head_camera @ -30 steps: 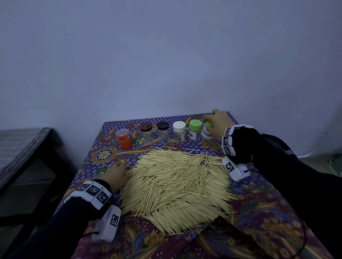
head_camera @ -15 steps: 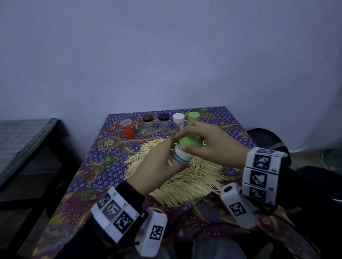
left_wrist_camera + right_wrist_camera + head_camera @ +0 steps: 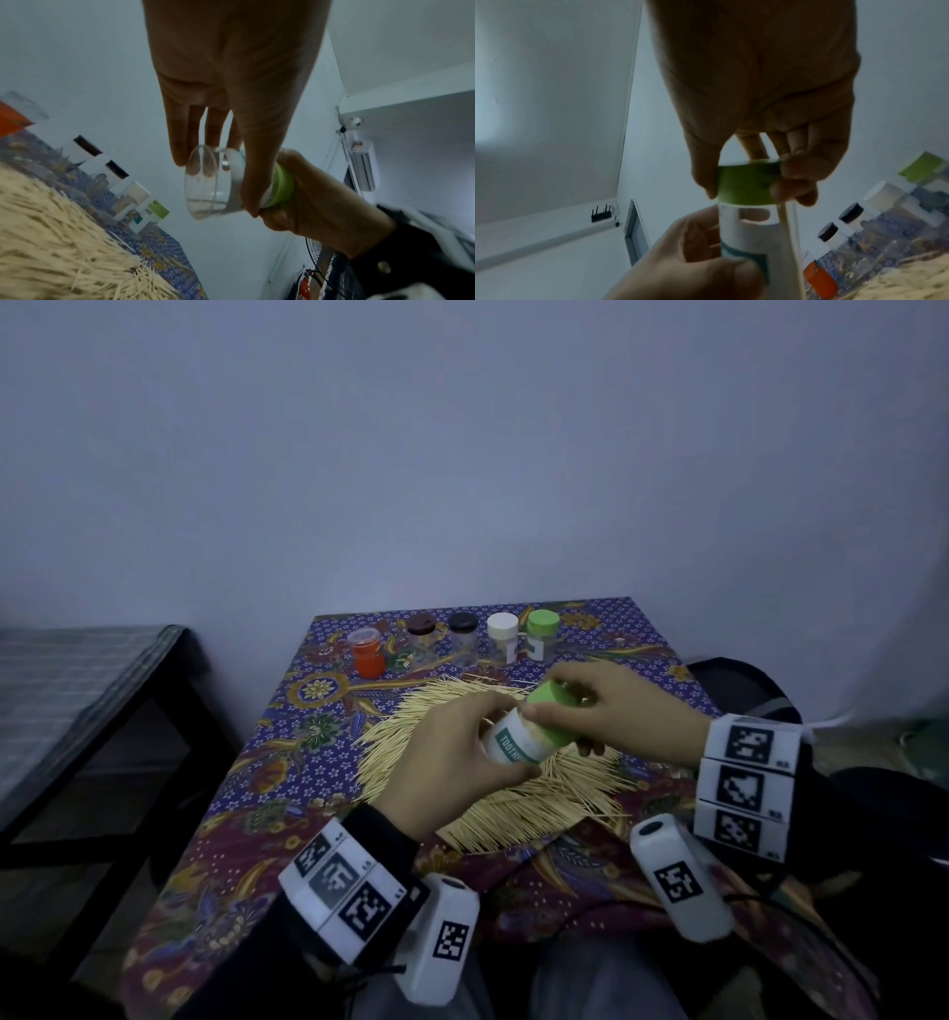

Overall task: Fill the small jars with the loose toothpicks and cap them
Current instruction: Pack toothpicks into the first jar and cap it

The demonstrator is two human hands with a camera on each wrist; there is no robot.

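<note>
A small clear jar with a white "TOOTHP…" label is held tilted in the air over the toothpick pile. My left hand grips its body. My right hand pinches its green cap, which sits on the jar's mouth. Through the clear bottom the jar looks empty in the left wrist view. Several other capped jars stand in a row at the table's far edge: orange, brown-capped, black-capped, white-capped and green-capped.
The table wears a purple floral cloth and backs onto a pale wall. A dark low bench stands to the left. A dark bag or chair sits off the table's right edge.
My right hand lifted the green-capped jar from the row's right end and brought it near over the pile. My left hand left the table and took the jar's body.
</note>
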